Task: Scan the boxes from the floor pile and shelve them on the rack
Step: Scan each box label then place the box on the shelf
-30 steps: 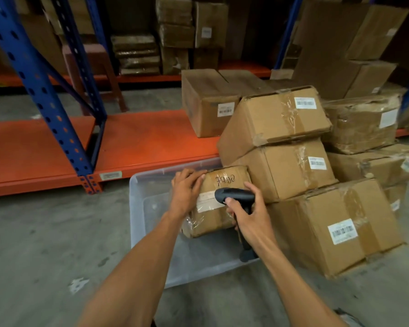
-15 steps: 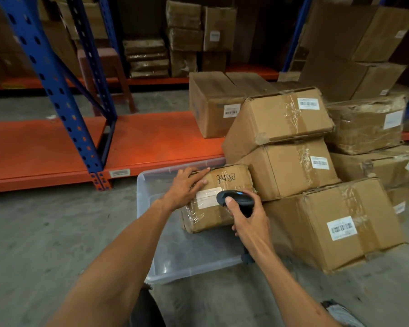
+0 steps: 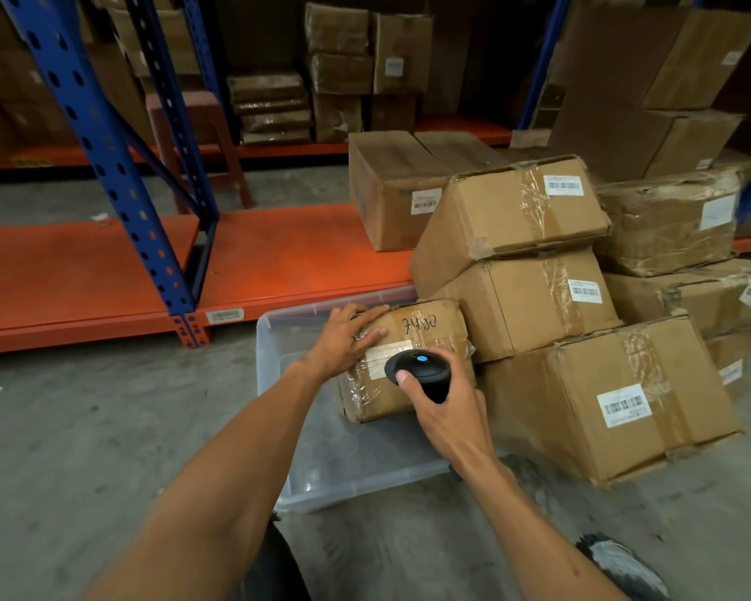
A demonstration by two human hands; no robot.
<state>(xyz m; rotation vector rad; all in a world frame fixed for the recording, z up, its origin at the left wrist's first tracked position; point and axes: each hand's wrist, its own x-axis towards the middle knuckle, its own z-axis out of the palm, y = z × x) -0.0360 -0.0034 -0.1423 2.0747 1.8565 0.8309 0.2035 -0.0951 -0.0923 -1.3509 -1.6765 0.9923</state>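
The left hand (image 3: 347, 340) has slid flat onto the small brown taped cardboard box (image 3: 408, 362) in the clear plastic tub (image 3: 278, 340). The right hand (image 3: 445, 405) grips the black handheld scanner (image 3: 419, 368), now closer over its label. A scan looks near.

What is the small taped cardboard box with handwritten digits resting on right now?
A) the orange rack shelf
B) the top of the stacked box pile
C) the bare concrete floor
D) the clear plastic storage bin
D: the small taped cardboard box sits on the clear plastic storage bin, left hand flat on it, right hand aiming the black handheld scanner at its label.
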